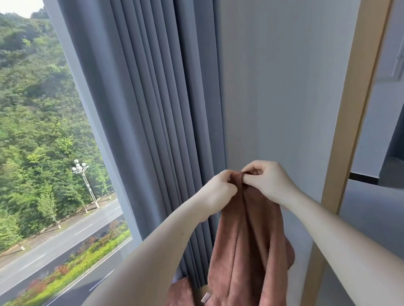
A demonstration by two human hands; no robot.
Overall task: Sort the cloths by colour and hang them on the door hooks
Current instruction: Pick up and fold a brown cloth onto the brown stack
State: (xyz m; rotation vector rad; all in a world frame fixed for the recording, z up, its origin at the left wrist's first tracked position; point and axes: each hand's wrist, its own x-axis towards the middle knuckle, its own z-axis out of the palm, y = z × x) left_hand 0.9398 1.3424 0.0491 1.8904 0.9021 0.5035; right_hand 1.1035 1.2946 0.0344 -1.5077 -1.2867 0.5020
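Hanging before the grey curtain (148,108), the brown cloth (248,246) looks soft, light and limp to me. My left hand (217,190) and right hand (269,178) meet at its top edge, fingers (252,171) pinching the bunched hem, the surest hold.

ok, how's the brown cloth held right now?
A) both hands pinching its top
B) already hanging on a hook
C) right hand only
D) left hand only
A: the left hand and right hand both pinch the top edge of the brown cloth, which hangs below them beside the curtain. No hook is in view.
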